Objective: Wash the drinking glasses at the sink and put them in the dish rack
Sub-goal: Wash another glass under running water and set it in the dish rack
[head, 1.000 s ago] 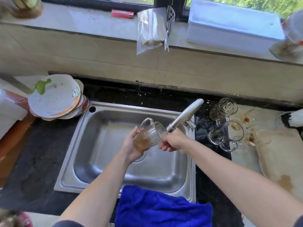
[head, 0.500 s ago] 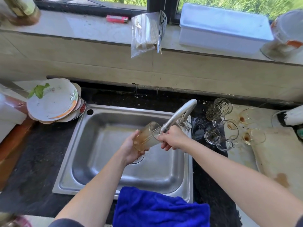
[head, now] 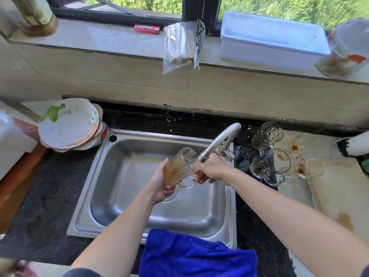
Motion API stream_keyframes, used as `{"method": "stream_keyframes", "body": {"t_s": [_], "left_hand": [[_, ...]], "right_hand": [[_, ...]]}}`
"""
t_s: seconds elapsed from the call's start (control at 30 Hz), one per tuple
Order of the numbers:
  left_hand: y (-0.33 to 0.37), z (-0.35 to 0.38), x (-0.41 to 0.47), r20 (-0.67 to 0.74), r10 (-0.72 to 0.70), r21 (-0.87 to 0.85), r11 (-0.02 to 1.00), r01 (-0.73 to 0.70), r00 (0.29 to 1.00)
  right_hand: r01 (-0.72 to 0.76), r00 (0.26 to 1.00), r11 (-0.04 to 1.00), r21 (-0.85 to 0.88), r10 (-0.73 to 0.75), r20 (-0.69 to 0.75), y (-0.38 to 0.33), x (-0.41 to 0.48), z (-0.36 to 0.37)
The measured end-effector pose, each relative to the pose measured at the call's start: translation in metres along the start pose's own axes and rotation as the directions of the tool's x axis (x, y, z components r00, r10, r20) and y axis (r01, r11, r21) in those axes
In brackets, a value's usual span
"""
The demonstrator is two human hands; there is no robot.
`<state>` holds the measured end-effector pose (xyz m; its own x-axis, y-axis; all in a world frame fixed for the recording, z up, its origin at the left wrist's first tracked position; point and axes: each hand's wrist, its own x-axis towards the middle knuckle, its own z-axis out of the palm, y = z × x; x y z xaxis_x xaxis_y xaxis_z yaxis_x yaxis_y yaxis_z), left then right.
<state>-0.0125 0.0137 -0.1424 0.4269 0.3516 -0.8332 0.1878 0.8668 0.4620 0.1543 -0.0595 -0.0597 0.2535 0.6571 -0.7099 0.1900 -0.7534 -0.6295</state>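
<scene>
Head view: my L fingers (head: pixel 169 191) curl round the base of a stained glass (head: pixel 177 170), tilted, mouth twd the tap (head: pixel 219 140) end, over the sink (head: pixel 123 176). My R fingers (head: pixel 202 179) curl at the tap end by the rim; can't tell what they grip. Dirty glasses (head: pixel 267 136) on tabletop (head: pixel 257 212) to the R; blue cloth (head: pixel 195 256) on sink's front edge.

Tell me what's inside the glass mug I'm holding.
Brownish residue tints the glass mug inside. The left hand hides its base; the right hand, gripping the faucet spout, hides some rim.
</scene>
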Motion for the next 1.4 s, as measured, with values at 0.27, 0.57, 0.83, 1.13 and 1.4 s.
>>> {"method": "stream_keyframes", "body": {"t_s": [0.27,0.57,0.83,1.13,1.4], "left_hand": [[0.005,0.007,-0.009,0.067,0.082,-0.173,0.982,-0.069,0.994],[0.007,0.004,-0.018,0.201,-0.021,-0.029,0.999,0.028,0.979],[0.011,0.001,-0.016,0.07,0.144,0.027,0.989,-0.146,0.987],[0.02,-0.002,-0.018,0.015,-0.031,0.176,0.984,0.027,0.999],[0.013,0.019,-0.007,0.068,0.041,0.026,0.999,-0.043,0.997]], "right_hand": [[-0.009,1.0,0.997,0.073,0.01,-0.017,-0.001,0.0,0.003],[0.076,0.994,0.997,0.007,-0.075,-0.076,-0.001,0.005,-0.004],[-0.165,0.984,0.98,0.113,0.155,0.093,0.002,-0.002,0.006],[-0.028,0.999,0.988,0.15,0.024,0.029,-0.007,-0.003,0.01],[0.116,0.961,0.989,-0.09,-0.135,-0.243,0.001,-0.006,0.011]]}}
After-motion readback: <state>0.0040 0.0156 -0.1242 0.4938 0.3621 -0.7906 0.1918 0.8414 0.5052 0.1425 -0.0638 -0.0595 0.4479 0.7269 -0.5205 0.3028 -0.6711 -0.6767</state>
